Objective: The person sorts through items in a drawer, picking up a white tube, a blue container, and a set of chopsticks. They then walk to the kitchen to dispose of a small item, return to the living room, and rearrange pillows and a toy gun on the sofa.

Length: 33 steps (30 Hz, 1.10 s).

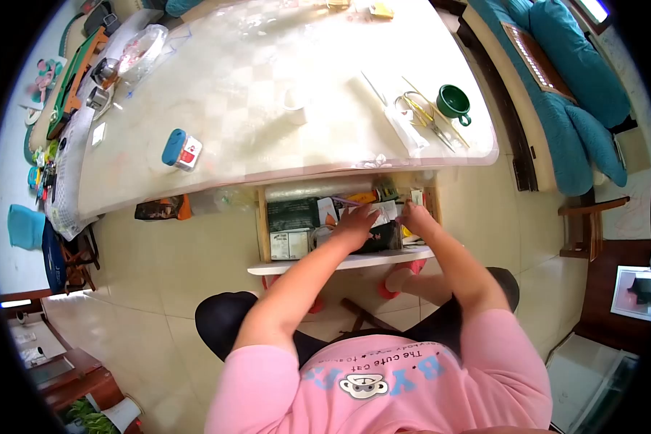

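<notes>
An open drawer point(340, 263) juts out below the table's near edge, full of small items. Inside it, a dark green box point(294, 215) lies at the left, with a white box point(290, 245) nearer to me. My left hand point(356, 226) reaches in at the middle, over white papers and a black item point(383, 237); whether its fingers hold anything is unclear. My right hand point(417, 218) is at the drawer's right side, beside a small white box point(417, 196), its fingers bent together; what they grip is too small to name. An orange packet point(362, 197) lies towards the back.
On the white table point(231, 94) stand a blue-lidded container point(181, 150), a white cup point(295, 105) and a green cup point(453, 103). Scissors point(432, 124) lie near the green cup. A blue sofa point(557, 94) stands beyond the table's right side.
</notes>
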Tool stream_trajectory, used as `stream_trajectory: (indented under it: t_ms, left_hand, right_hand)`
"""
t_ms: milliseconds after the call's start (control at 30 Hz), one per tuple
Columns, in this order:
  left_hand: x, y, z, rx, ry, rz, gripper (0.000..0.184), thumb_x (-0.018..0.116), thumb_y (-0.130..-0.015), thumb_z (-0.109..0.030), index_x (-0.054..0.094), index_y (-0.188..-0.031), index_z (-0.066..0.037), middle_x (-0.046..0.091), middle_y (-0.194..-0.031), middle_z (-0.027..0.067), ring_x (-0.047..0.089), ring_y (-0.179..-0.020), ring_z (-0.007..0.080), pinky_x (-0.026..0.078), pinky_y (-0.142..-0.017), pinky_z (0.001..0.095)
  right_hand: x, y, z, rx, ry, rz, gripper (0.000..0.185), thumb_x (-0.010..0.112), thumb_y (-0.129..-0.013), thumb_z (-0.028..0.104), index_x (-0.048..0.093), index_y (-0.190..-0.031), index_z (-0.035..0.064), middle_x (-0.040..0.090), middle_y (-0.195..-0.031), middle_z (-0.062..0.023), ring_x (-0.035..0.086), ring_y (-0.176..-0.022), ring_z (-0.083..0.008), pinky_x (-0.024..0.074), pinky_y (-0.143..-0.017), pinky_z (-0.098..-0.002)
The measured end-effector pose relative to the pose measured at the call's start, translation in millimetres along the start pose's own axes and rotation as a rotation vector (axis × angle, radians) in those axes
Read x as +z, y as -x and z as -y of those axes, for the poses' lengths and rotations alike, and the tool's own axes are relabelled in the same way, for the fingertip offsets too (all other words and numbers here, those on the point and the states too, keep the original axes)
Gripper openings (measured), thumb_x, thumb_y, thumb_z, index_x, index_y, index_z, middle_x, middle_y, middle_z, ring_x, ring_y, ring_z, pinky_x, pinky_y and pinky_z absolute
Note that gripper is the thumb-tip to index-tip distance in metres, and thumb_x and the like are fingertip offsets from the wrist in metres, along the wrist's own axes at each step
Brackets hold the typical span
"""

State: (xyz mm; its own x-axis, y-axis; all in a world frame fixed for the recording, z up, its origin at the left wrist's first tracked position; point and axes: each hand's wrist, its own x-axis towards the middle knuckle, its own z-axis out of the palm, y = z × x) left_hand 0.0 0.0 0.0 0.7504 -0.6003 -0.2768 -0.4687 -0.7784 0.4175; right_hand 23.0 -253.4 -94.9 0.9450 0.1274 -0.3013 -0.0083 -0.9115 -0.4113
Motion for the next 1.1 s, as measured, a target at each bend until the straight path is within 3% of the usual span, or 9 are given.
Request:
stream_trajectory:
  t_ms: [67,133,200,300,433,633,733,867,1100]
  left_hand:
    - [-36,7,0,-0.059,0.22,0.032,0.061,0.07,-0.079,-0.021,0.047,-0.134,-0.008,0.047,-0.137,0.0155,0.05,-0.122,0.0325,0.042,-0.101,0.0388]
    - [-75,50,4,-0.017,0.309,-0.109,0.056,0.068,-0.08,-0.018,0.048,-0.132,-0.009,0.055,-0.125,0.0158,0.054,-0.114,0.0332,0.045,-0.095,0.0394]
    - [-121,103,-5,-0.131,0.374,-0.114,0.054,0.068,-0.082,-0.017,0.049,-0.132,-0.01,0.058,-0.118,0.0155,0.056,-0.109,0.0335,0.046,-0.092,0.0395]
    - [-141,154,-7,-0.176,0.39,-0.252,0.049,0.068,-0.082,-0.017,0.052,-0.129,-0.01,0.061,-0.111,0.0131,0.059,-0.103,0.0321,0.047,-0.089,0.0383]
    - [-115,181,16,-0.166,0.574,-0.449,0.044,0.068,-0.083,-0.016,0.055,-0.125,-0.008,0.062,-0.104,0.0124,0.06,-0.097,0.0289,0.048,-0.086,0.0362]
    - [-125,191,26,-0.309,0.486,-0.515,0.043,0.068,-0.083,-0.018,0.056,-0.123,-0.01,0.063,-0.105,0.0114,0.061,-0.097,0.028,0.05,-0.084,0.0367]
    - [-130,196,31,-0.341,0.423,-0.481,0.044,0.068,-0.084,-0.019,0.055,-0.125,-0.01,0.063,-0.105,0.0108,0.061,-0.097,0.0279,0.05,-0.083,0.037]
    - [-127,197,37,-0.348,0.417,-0.413,0.044,0.067,-0.085,-0.019,0.053,-0.126,-0.009,0.063,-0.106,0.012,0.061,-0.098,0.0282,0.049,-0.084,0.0372]
    - [-120,185,36,-0.312,0.414,-0.3,0.044,0.064,-0.086,-0.022,0.053,-0.126,-0.008,0.061,-0.109,0.0151,0.059,-0.102,0.0319,0.048,-0.087,0.0398]
  right_hand:
    - [-63,8,33,-0.229,0.133,0.382,0.039,0.074,-0.078,0.034,0.062,-0.103,0.0055,0.068,-0.082,-0.0139,0.068,-0.077,-0.0263,0.0524,-0.068,-0.0404]
    - [-175,62,157,-0.064,-0.24,0.586,0.029,0.077,-0.074,0.023,0.063,-0.088,0.0024,0.063,-0.073,-0.0124,0.065,-0.073,-0.0214,0.0509,-0.064,-0.0367]
    - [-203,79,213,-0.403,-0.398,0.291,0.032,0.08,-0.071,0.018,0.061,-0.093,0.0033,0.06,-0.071,-0.0085,0.064,-0.071,-0.0184,0.0503,-0.061,-0.0327]
    - [-216,35,276,-0.52,-0.531,-0.231,0.064,0.084,-0.068,0.019,0.051,-0.12,0.0029,0.062,-0.101,-0.0142,0.062,-0.095,-0.0242,0.0515,-0.084,-0.0339]
    - [-194,-66,325,-0.435,-0.551,-0.332,0.099,0.088,-0.06,0.033,0.036,-0.137,-0.0019,0.046,-0.136,-0.0208,0.053,-0.119,-0.0303,0.0448,-0.098,-0.039]
    - [-191,-75,365,-0.215,-0.464,-0.214,0.07,0.081,-0.067,0.033,0.053,-0.121,-0.0007,0.064,-0.11,-0.0181,0.061,-0.105,-0.0281,0.0489,-0.089,-0.038]
    - [-214,-50,348,-0.25,-0.636,-0.195,0.066,0.081,-0.069,0.031,0.054,-0.119,-0.0021,0.065,-0.103,-0.0128,0.061,-0.093,-0.0211,0.05,-0.079,-0.0346]
    - [-236,65,284,-0.491,-0.633,0.041,0.067,0.086,-0.065,0.026,0.056,-0.118,-0.002,0.063,-0.106,-0.0088,0.059,-0.1,-0.0192,0.0469,-0.091,-0.0319]
    - [-81,82,37,0.049,-0.569,0.107,0.061,0.086,-0.06,0.024,0.062,-0.113,0.0072,0.059,-0.105,-0.0142,0.057,-0.1,-0.028,0.0454,-0.088,-0.0369]
